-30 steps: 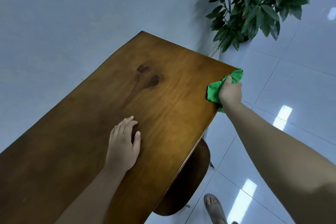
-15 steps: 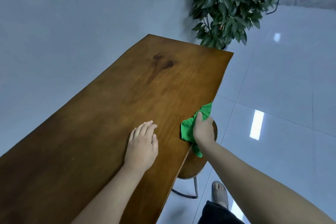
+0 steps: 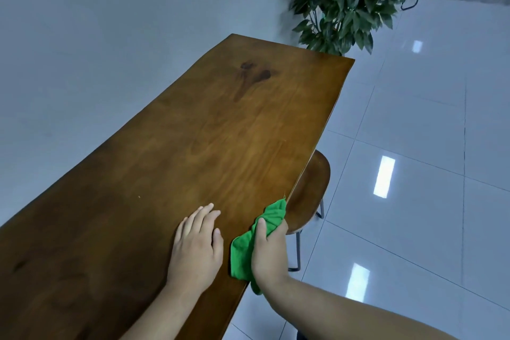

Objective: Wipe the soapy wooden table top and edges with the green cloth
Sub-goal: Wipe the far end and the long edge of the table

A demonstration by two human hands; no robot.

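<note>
Our left hand [image 3: 194, 251] lies flat on the tabletop [image 3: 193, 146], fingers spread. Our right hand [image 3: 269, 252], arm stretched forward, clutches the cloth [image 3: 242, 251] against the tabletop's right edge. We see no writing.

The table [image 3: 171, 168] runs from the lower left of the frame to the upper middle. On it at the lower middle lies the left hand [image 3: 197, 246], flat. Just right of it, the right hand [image 3: 269, 254] presses a cloth [image 3: 242, 250] over the table's right edge. A chair [image 3: 311, 188] sits under that edge, right of centre. A plant [image 3: 350, 0] stands beyond the table's far end, at the upper right.
</note>
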